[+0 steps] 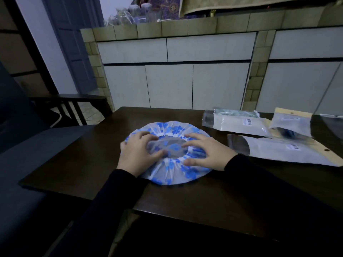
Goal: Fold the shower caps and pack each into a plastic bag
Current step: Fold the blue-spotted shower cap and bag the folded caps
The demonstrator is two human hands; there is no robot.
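While the cap (168, 153) lies flat and spread out as a near-round disc on the table (232, 197), opening side up, both hands sit on it, so no reach is needed. Left hand (138, 153) covers the cap's left side, fingers spread and slightly bent, tips over the left edge of the elastic ring, pressing rather than pinching as far as can be seen. Right hand (206, 152) mirrors it on the cap's right side, fingers splayed, thumb on the near rim of the ring; likewise pressing, nothing gripped.

Key relation: hands flank the cap's centre left and right, each equally near its own half. Cap is wider left-right than front-back in this view, though wide-angle distortion may account for that. A fold line running away from the person through the ring looks natural: either hand could bring its half over to the other.

Bags (241, 123) lie well right of the cap, so the right hand is nearer for packing. One of them seems to hold something blue already.

Risk: thin plastic may spring back once released.
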